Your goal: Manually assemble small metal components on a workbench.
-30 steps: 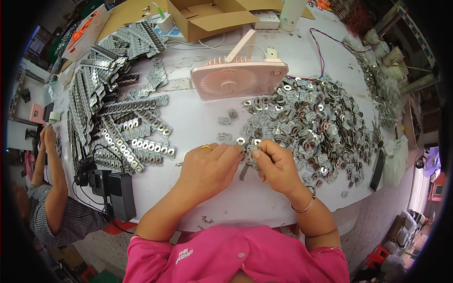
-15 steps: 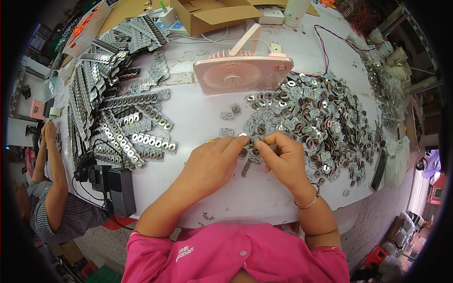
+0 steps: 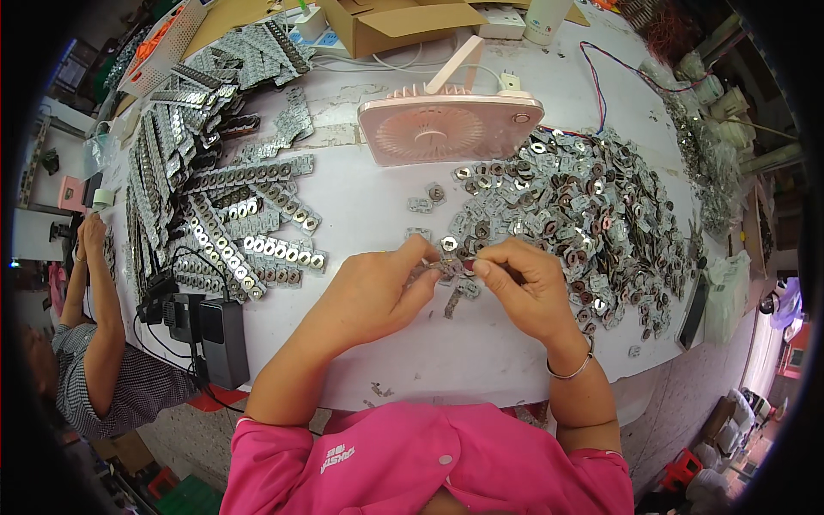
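Over the near edge of a heap of loose small metal parts (image 3: pixel 592 223), my two hands meet at the tabletop's middle. My left hand (image 3: pixel 369 292) is closed, thumb and forefinger pinching a small grey metal piece (image 3: pixel 448 268), partly hidden by the fingers. From the other side my right hand (image 3: pixel 528 279), closed too, pinches at the same spot; its fingertips cover what they grip. Just below the fingertips lies a narrow strip of metal (image 3: pixel 451 305). A few single plates with round discs (image 3: pixel 420 205) lie beyond my left hand.
Rows of joined metal parts (image 3: pixel 219 245) pile up at the left. A pink fan (image 3: pixel 446 129) stands beyond my hands, a cardboard box (image 3: pixel 403 21) behind it. A black power unit (image 3: pixel 223 343) sits by the left edge. Another person's arms (image 3: pixel 101 300) are at far left.
My left thumb and fingers have spread a little from their tight pinch, and my hands have moved slightly apart. The whole view has shifted slightly.
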Motion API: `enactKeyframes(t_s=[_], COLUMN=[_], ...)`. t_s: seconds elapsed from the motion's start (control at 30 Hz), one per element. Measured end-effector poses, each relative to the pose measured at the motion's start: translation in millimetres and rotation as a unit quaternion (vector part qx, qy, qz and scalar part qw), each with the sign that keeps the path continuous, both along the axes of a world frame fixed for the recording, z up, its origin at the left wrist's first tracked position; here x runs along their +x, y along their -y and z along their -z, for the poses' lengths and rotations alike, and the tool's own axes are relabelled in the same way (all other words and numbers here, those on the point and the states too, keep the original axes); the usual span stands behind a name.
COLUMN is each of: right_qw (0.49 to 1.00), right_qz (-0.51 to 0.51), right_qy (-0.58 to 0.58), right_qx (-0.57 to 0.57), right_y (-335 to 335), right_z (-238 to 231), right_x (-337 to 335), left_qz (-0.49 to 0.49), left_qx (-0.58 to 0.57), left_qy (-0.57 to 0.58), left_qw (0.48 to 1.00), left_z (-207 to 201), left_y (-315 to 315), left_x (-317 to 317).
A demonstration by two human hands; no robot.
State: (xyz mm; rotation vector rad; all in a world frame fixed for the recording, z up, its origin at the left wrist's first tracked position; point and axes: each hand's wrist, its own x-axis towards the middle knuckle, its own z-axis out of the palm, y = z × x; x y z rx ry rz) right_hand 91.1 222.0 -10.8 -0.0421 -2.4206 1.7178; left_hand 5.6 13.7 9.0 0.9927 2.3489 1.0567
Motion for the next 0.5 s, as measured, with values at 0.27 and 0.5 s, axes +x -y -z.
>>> enactKeyframes(t_s=[0.27, 0.5], right_qw=[0.99, 0.991], right_qz=[-0.108, -0.123], right_qy=[0.091, 0.054], right_qx=[-0.021, -0.017], right_y=[1, 7], right_z=[-10, -4], right_x=[1, 3], left_qz=[0.082, 0.097], left_qx=[0.025, 0.055], left_qy=[0.106, 0.128], left_qw=[0.991, 0.986], left_z=[-1, -3], left_y=[12, 13], left_x=[-7, -8])
